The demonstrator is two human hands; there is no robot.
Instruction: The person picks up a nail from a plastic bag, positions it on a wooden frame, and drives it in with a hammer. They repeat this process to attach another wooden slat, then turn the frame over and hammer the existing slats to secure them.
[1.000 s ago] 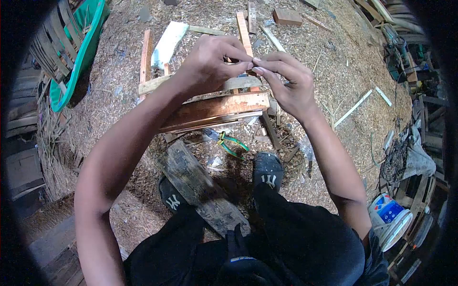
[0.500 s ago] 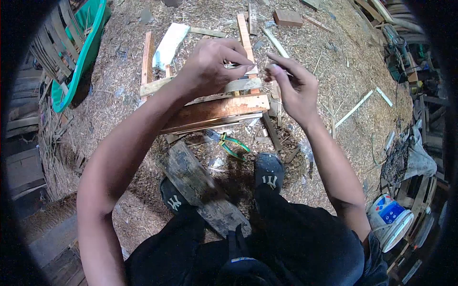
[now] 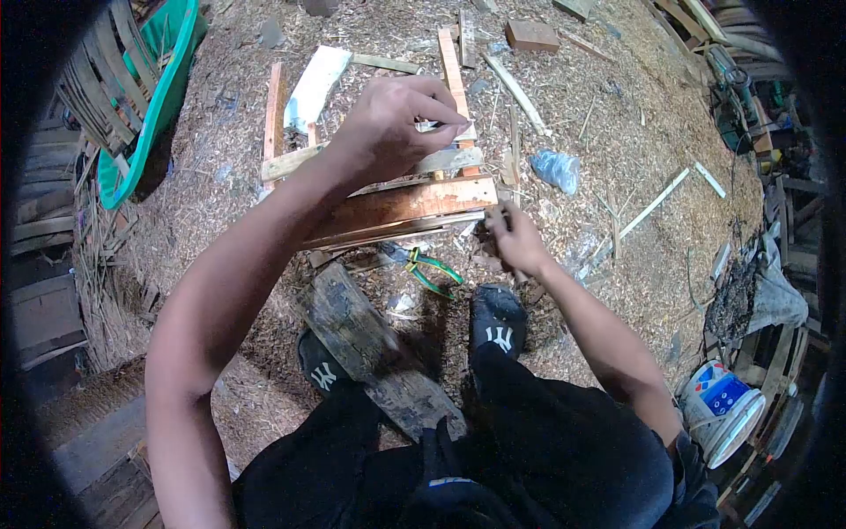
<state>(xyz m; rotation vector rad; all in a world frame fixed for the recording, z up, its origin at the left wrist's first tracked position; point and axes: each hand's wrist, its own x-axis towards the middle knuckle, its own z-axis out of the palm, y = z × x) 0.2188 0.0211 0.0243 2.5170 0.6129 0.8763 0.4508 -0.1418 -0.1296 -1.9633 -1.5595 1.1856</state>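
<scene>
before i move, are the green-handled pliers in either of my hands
No, the pliers lie on the chip-strewn ground, apart from both the left hand and the right hand.

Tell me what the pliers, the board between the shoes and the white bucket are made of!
The pliers have grey jaws, likely metal, and green and yellow handles, maybe smooth plastic or rubber. The board is rough, bare wood: grey, worn, with grain showing. The bucket is probably smooth plastic, from its thick, rounded rim.
</scene>
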